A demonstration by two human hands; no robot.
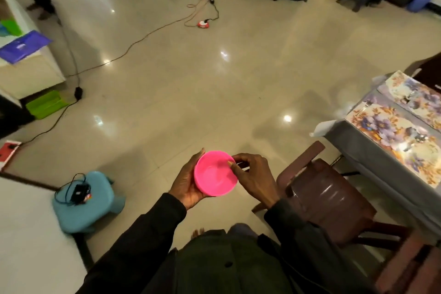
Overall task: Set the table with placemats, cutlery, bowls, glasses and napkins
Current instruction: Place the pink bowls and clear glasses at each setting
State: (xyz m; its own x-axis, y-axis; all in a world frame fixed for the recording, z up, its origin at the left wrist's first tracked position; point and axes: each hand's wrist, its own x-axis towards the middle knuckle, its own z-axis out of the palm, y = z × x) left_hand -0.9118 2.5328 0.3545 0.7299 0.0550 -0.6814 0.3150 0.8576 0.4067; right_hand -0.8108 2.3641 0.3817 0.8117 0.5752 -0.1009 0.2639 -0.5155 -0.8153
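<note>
A pink plastic bowl [214,174] is held in front of my body, above the floor. My left hand [188,186] cups it from the left and underneath. My right hand [255,179] pinches its right rim with thumb and fingertips. The bowl looks empty. At the right edge stands the table [372,157] with a grey cloth. Two floral placemats lie on it, a near placemat [391,131] and a far placemat [415,95]. Cutlery [417,138] glints on the near placemat.
A brown plastic chair [329,196] stands between me and the table. A blue stool [88,200] with a small device and cable is at my left. Cables and a red socket [204,24] lie on the shiny floor ahead. A white cabinet [28,71] stands far left.
</note>
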